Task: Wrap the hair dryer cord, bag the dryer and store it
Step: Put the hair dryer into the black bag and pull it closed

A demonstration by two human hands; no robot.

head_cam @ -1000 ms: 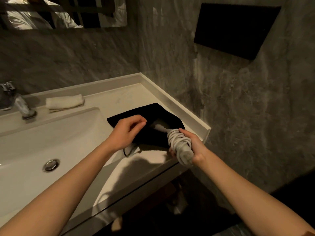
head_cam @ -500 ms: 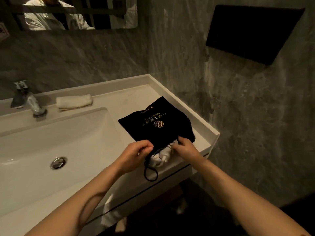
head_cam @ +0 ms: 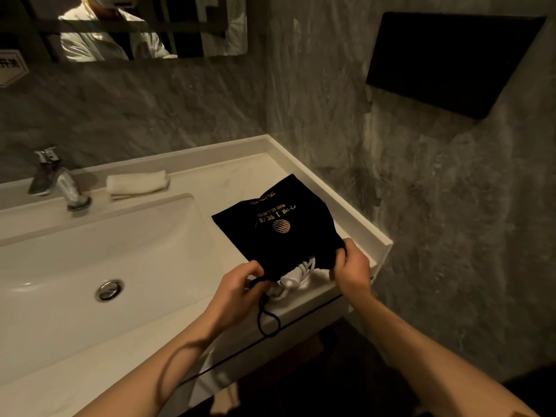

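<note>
The left hand [head_cam: 240, 281] sits in the lower middle of the frame, its fingers pinched on the near edge of the black bag [head_cam: 276, 233] where the drawstring [head_cam: 266, 319] comes out. The right hand [head_cam: 350, 267] is just to the right of it, thumb and fingers closed on the other side of the same bag mouth. Between the two hands the mouth stands partly open, and the white hair dryer [head_cam: 293, 276] with its wound cord shows there, mostly inside the bag with a pale part sticking out toward the viewer. The drawstring hangs from the left hand as a dark loop over the front edge of the worktop [head_cam: 240, 182].

The bag lies flat on the white worktop to the right of the sink [head_cam: 90, 251], with gold lettering and a round gold emblem on its upper face, read upside down from here. The drain [head_cam: 109, 289] shows in the sink basin at centre left. A chrome tap [head_cam: 60, 182] stands at the left of the frame behind the basin, and a folded white towel [head_cam: 137, 183] lies just right of it, well apart from the bag. A mirror [head_cam: 120, 25] fills the upper left, showing a person in a pale garment. A dark rectangular panel [head_cam: 445, 58] is fixed to the grey stone wall at the upper right.
</note>
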